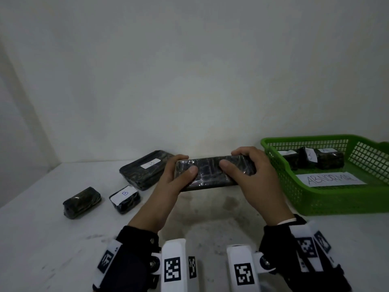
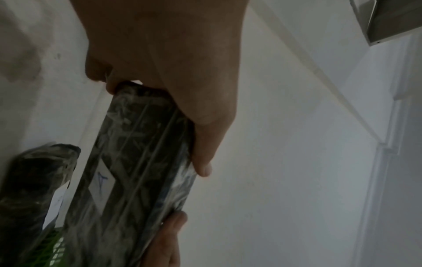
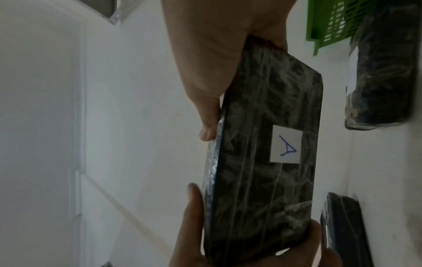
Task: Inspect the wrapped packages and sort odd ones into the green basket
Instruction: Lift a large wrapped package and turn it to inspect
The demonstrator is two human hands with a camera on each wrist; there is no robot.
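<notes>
Both hands hold one flat, dark, film-wrapped package (image 1: pixel 212 172) level above the table's middle. My left hand (image 1: pixel 185 164) grips its left end, thumb on top and fingers behind. My right hand (image 1: pixel 232 159) grips the right end the same way. No label shows on the top face. In the wrist views the underside of the package (image 3: pixel 262 162) carries a white label with a blue "A" (image 3: pixel 286 146). The green basket (image 1: pixel 336 200) stands just right of my right hand and holds several small wrapped packages (image 1: pixel 315 160) and an "ABNORMAL" sheet (image 1: pixel 329 179).
On the white table to the left lie a large flat package labelled B (image 1: pixel 145 169), a small package labelled B (image 1: pixel 125 199) and a small package with no label showing (image 1: pixel 82 202). A wall runs close behind the table.
</notes>
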